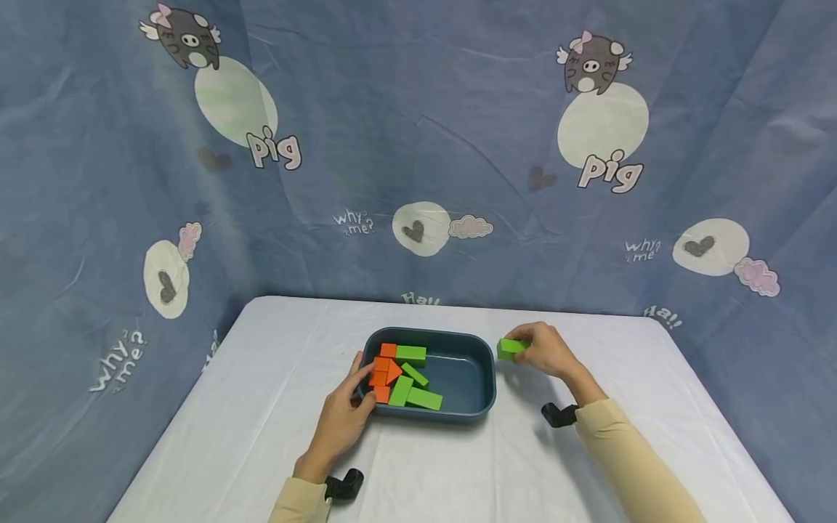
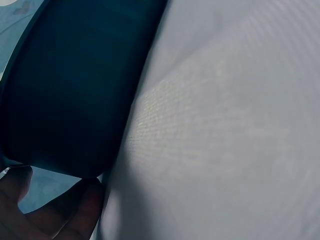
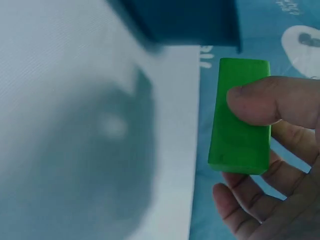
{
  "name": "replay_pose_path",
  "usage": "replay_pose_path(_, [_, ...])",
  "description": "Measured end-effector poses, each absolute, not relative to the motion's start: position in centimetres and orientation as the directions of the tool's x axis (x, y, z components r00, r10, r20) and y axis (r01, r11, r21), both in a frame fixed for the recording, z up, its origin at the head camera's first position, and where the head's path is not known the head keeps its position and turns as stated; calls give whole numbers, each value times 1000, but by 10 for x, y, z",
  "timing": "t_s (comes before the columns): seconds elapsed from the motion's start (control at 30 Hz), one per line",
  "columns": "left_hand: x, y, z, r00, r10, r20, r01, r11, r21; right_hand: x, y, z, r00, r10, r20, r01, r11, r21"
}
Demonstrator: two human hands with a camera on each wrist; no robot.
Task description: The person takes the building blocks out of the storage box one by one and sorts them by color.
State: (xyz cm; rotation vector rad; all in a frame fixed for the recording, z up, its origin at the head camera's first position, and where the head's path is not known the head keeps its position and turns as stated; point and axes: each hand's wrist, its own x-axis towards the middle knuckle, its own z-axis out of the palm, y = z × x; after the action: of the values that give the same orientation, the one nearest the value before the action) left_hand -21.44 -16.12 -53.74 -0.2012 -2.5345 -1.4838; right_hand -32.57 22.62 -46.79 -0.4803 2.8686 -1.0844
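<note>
The head view takes in a blue patterned cloth (image 1: 490, 145) behind a white surface (image 1: 418, 465). A dark blue tray (image 1: 461, 378) sits on the far part of this surface, its right half bare. The left hand (image 1: 341, 415) rests against the tray's left end, fingers spread apart at the rim and wall. The right hand (image 1: 552, 354), just beyond the tray's right end, has its fingers clamped on a green block (image 1: 508, 349). In the right wrist view the thumb lies over one broad face of that block, with the other fingers behind it and both ends protruding; it hangs above the surface, outside the tray. Within the tray's left half, four other green blocks (image 1: 410, 355) lie at differing angles, right of the smaller orange blocks (image 1: 381, 394), which cluster along the left end close to the left fingers.
</note>
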Motion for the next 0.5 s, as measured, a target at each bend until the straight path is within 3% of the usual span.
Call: replay_pose_path(0.5, [-214,-159,-540,-971,2,240,211,489,846,-325,233,-504,-957,-286,42,-239,702,-670])
